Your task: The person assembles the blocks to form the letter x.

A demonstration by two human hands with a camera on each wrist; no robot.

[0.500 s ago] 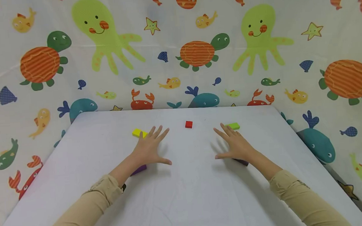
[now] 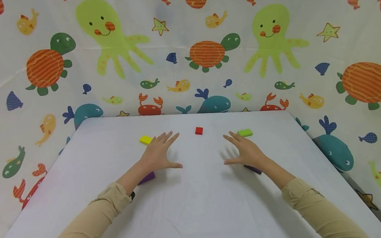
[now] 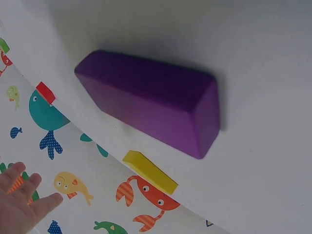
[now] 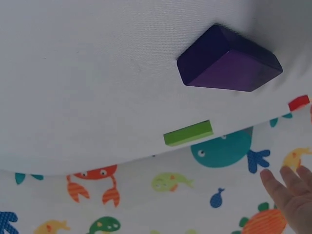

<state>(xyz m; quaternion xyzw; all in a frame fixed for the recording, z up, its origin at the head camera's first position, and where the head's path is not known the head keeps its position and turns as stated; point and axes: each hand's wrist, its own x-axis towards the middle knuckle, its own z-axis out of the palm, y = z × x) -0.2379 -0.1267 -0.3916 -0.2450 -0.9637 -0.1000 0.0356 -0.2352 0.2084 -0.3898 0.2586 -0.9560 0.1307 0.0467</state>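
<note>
Left hand (image 2: 158, 154): held spread above white table (image 2: 197, 214), nothing grasped; purple block (image 3: 151, 97) partly hidden beneath, yellow block (image 2: 145, 140) partly covered by the fingers. Right hand (image 2: 248, 152): held likewise, nothing grasped; dark purple block (image 4: 229, 63) partly hidden beneath, green block (image 2: 245, 133) seen just beyond. Red block (image 2: 199, 131): placed between, farther back.

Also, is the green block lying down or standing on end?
The green block lies down: its long side rests on the table.
</note>
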